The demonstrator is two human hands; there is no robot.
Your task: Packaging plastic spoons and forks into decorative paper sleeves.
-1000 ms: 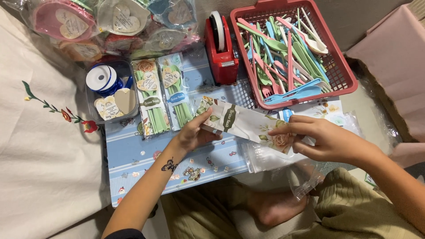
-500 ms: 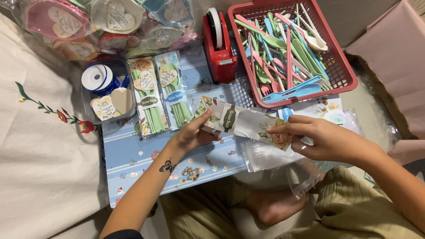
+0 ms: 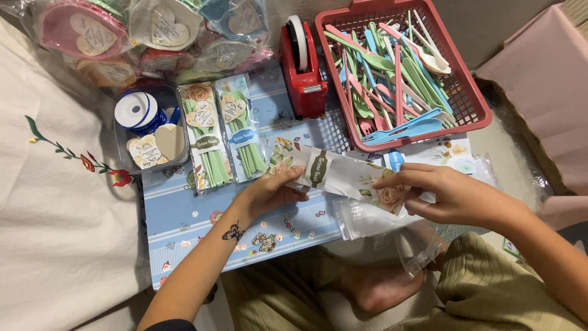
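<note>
We've got the floral paper sleeve [image 3: 343, 178] pinched in both grips, left hand [image 3: 269, 193] and right hand [image 3: 450, 196]; blue patterned bench [image 3: 184, 220] underneath; red basket [image 3: 478, 104] just behind.

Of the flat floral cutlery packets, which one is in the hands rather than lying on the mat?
The white floral paper packet, held between left hand and right hand. The two packets of green cutlery lie on the mat.

Low blue patterned surface [image 3: 184, 220] on floor. White embroidered cloth [image 3: 55, 202] at left. Pink fabric [image 3: 545, 79] at upper right. Even, soft indoor light.
</note>
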